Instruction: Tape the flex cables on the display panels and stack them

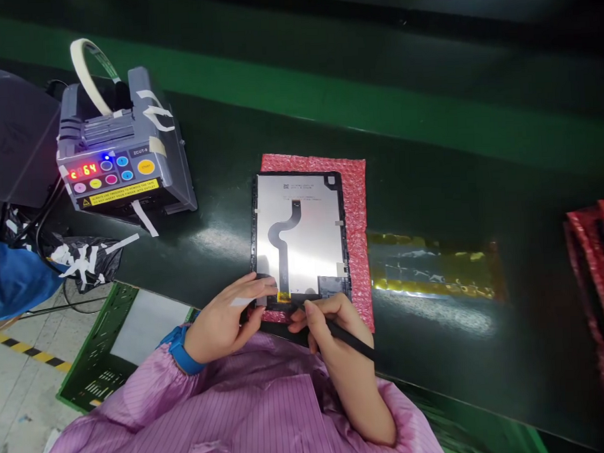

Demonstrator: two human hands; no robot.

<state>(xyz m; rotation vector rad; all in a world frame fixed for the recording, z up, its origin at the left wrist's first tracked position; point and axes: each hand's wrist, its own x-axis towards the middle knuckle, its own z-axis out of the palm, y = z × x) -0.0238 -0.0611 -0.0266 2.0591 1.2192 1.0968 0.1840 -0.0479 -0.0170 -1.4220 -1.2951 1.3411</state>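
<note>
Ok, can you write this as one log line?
left hand: touching panel | right hand: holding black tool | red bubble wrap: under panel | tape machine: display lit

From my end I count two hands — one left hand, one right hand — plus one display panel, one ribbon cable, one black tool, one blue wristband, one tape dispenser, one yellowish film and one pink bubble-wrap piece. I make out at least two red bubble-wrap bags — the tape scraps I can't tally exactly.
</note>
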